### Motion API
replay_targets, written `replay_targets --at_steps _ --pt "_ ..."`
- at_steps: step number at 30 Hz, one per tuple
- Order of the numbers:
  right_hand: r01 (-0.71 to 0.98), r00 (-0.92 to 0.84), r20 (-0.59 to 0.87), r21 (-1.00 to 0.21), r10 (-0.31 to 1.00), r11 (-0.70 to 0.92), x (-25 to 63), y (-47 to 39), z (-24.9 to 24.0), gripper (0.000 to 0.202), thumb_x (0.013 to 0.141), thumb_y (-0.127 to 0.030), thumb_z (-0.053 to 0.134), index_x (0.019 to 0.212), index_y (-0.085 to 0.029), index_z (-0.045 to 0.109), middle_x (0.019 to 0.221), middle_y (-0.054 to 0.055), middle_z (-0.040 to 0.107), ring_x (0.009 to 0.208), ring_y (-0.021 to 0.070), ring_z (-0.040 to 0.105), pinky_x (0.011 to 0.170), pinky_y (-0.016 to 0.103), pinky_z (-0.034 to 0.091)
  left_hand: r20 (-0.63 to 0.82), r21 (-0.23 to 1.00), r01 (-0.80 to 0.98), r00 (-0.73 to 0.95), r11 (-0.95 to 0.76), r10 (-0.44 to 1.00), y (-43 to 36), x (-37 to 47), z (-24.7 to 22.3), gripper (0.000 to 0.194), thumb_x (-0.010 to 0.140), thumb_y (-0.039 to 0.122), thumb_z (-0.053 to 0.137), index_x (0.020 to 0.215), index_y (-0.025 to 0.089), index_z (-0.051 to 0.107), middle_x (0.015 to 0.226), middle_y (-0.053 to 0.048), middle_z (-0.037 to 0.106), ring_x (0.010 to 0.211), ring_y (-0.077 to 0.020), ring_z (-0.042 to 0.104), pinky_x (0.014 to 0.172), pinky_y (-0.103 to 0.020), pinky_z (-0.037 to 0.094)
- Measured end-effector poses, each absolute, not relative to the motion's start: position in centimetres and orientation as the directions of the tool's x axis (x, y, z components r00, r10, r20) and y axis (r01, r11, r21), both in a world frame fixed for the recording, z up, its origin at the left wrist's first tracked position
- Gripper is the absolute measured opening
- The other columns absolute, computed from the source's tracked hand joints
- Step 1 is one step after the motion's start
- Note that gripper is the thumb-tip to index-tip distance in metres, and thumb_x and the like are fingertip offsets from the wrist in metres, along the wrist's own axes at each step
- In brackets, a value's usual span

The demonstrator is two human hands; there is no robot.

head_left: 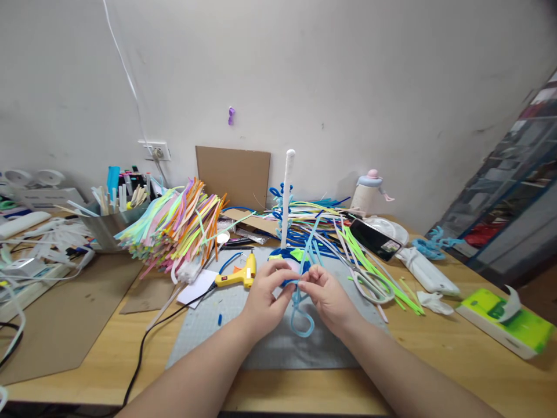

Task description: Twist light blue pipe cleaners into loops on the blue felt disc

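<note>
Two bare hands meet over the grey cutting mat (209,337), seen from where I stand. Left hand (272,293): fingers curled, thumb and fingertips closed on a light-blue fuzzy strand (297,299). Right hand (324,299): thumb and forefinger pinched on the same strand — just beside the left. Strand's loop shows below the fingertips — contact with mat, cannot tell. Yellow glue gun (237,277) lies near the left hand; white stick (286,203) stands upright behind.

The looped light-blue fibre stem (303,334) looks fuzzy, the yellow pistol-shaped plastic glue gun (235,278) smooth, the black rectangular phone (375,238) glossy, the brown rectangular cardboard sheet (232,174) matt, the tan bench (435,342) grained wood
</note>
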State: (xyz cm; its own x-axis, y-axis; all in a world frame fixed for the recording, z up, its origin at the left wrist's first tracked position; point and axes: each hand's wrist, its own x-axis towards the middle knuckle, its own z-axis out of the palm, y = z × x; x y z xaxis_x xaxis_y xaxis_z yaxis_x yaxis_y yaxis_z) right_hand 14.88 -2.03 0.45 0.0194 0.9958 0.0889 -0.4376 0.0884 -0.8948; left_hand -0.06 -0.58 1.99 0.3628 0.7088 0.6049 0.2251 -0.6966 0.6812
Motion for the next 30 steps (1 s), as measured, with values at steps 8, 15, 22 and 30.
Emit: replay_targets --at_steps 8,15,22,30 --pt "-0.405 -0.046 0.100 -0.911 0.994 0.073 14.99 -2.08 0.16 0.027 0.062 -0.019 0.071 0.067 -0.020 0.045 0.065 -0.005 0.050 0.062 0.0101 0.045 0.062 0.024 0.036 0.627 0.523 0.394 0.423 -0.756 0.654 -0.80 -0.22 2.58 0.022 0.075 0.017 0.053 0.093 0.026 0.062 0.107 -0.005 0.053 0.103 -0.0210 0.047 0.090 -0.038 0.036" --pt "-0.374 -0.047 0.126 -0.922 0.991 0.099 15.11 -2.04 0.12 0.028 0.061 -0.021 0.073 0.068 -0.020 0.045 0.067 -0.005 0.050 0.062 0.0099 0.045 0.061 0.024 0.037 0.626 0.543 0.390 0.401 -0.743 0.668 -0.75 -0.17 2.46 0.023 0.073 0.015 0.054 0.093 0.025 0.062 0.105 -0.005 0.053 0.102 -0.0208 0.047 0.089 -0.038 0.036" --pt "-0.330 -0.004 0.165 -0.931 0.986 0.155 15.02 -2.20 -0.11 0.028 0.062 -0.024 0.072 0.069 -0.020 0.045 0.069 -0.004 0.053 0.062 0.0107 0.047 0.060 0.024 0.037 0.613 0.617 0.331 0.367 -0.714 0.699 -0.64 0.04 2.05 0.020 0.070 0.011 0.055 0.086 0.021 0.062 0.095 -0.005 0.054 0.096 -0.0195 0.049 0.085 -0.038 0.039" --pt "-0.348 -0.067 0.184 -0.925 0.981 0.150 15.17 -2.20 0.51 0.036 0.064 -0.022 0.071 0.064 -0.021 0.034 0.065 -0.005 0.053 0.062 0.0112 0.047 0.063 0.025 0.038 0.653 0.546 0.372 0.373 -0.751 0.660 -0.75 -0.09 2.59 0.022 0.069 0.011 0.056 0.087 0.023 0.061 0.097 -0.004 0.057 0.096 -0.0195 0.051 0.085 -0.036 0.038"
